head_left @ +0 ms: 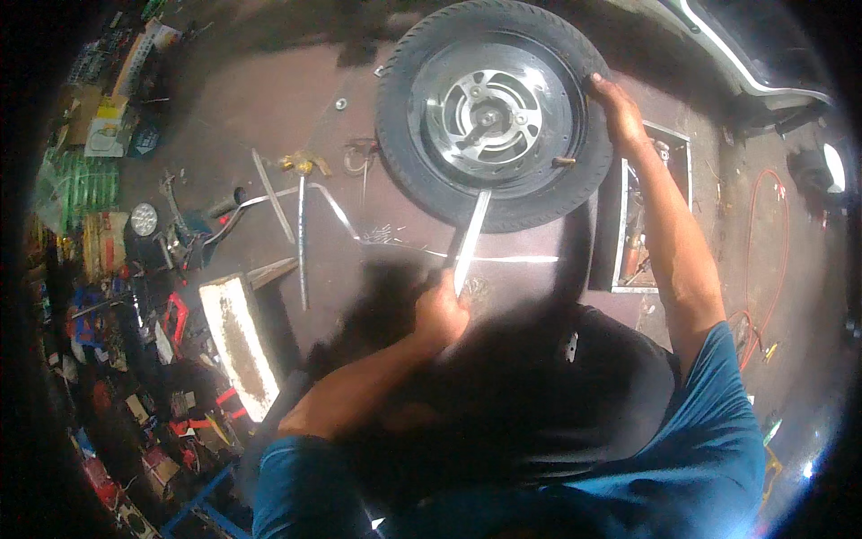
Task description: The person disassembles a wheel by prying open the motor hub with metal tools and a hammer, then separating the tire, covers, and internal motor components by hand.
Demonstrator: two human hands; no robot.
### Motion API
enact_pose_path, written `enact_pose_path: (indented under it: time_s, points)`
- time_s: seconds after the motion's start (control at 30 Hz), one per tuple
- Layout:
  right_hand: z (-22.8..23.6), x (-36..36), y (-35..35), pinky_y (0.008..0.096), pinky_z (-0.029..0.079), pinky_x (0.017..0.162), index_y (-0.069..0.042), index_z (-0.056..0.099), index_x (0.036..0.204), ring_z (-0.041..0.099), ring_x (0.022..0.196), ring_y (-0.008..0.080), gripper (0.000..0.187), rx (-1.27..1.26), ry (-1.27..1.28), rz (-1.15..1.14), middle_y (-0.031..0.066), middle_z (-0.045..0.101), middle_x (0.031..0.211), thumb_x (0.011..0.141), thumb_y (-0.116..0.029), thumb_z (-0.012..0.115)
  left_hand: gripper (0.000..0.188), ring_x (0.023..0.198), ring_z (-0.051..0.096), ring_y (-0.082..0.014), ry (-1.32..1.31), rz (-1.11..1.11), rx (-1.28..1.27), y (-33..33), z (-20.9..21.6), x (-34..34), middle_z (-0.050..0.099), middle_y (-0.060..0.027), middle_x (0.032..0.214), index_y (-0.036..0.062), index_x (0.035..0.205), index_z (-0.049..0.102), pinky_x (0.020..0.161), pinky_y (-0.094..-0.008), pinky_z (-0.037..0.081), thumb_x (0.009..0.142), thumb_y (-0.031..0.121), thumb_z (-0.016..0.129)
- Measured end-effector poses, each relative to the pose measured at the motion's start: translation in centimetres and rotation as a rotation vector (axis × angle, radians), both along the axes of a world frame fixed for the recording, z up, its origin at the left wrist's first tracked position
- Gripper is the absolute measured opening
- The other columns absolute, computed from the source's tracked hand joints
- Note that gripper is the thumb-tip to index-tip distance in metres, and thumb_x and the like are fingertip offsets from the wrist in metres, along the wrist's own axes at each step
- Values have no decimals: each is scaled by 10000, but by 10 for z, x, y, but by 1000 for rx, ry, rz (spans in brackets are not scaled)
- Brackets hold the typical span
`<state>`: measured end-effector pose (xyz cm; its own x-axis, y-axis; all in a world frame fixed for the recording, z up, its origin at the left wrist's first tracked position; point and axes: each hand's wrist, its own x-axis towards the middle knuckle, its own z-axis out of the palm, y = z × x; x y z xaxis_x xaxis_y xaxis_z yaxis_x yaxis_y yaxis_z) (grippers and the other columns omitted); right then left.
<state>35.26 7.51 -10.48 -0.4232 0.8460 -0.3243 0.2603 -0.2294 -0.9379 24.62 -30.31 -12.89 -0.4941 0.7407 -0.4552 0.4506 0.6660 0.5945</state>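
Note:
A wheel with a black tyre (pixel 404 144) and a silver brake disc (pixel 451 148) is in front of me at the top centre. My left hand (pixel 441 310) is closed round a flat metal tyre lever (pixel 471 238). The lever's far tip meets the near edge of the rim, where rim and tyre join; how deep it reaches cannot be made out. On the tyre's right side, my right hand (pixel 621 112) grips it with the thumb over the sidewall, its other fingers mostly hidden. A brass-coloured valve stem (pixel 563 162) sticks out at the rim's lower right.
Left of the wheel lie a long-handled hammer (pixel 303 234), a flat metal bar (pixel 273 198) and a pale worn block (pixel 238 346). A metal-framed box (pixel 620 269) stands under my right forearm. Many tools and parts crowd the far left. A red cable (pixel 749 234) runs along the right.

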Motion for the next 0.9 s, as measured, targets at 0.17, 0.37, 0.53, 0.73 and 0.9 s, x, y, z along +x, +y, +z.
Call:
enact_pose_path:
  time_s: [0.17,0.37,0.53,0.73,0.9]
  points:
    - [-14,0,9,399,202,1059,69,401,1285,346,1266,298,792,94,-13,-70,234,434,1310,781,-509,599,408,843,585,-423,-11,-201,-214,7,37,-37,606,-248,886,9,1125,466,749,-510,453,777,196,566]
    - [24,7,-8,420,360,971,-35,524,1201,458,1153,366,636,818,-457,-188,217,504,1213,694,-389,671,391,782,625,-326,-118,-175,-346,29,164,-89,628,-196,835,70,1148,532,690,-413,476,794,208,623]
    - [111,-51,-104,433,406,858,-68,570,1056,516,1000,319,547,1369,50,804,147,550,1032,605,-332,731,438,716,616,-262,-113,-278,-138,56,176,-100,611,-169,775,24,1178,498,666,-360,486,803,221,610]
    - [82,-51,-105,391,427,524,-94,507,722,550,599,278,236,1216,238,684,60,505,633,736,-269,664,909,920,586,-334,-1070,-138,320,98,230,-121,550,-267,1059,-44,1306,366,765,-407,484,712,597,613]
    - [90,-61,-95,433,412,497,-77,516,737,556,588,339,249,995,328,563,115,538,625,822,-296,599,856,882,574,-332,-944,-427,508,131,251,-150,563,-234,1057,-35,1146,535,813,-428,451,748,721,467]
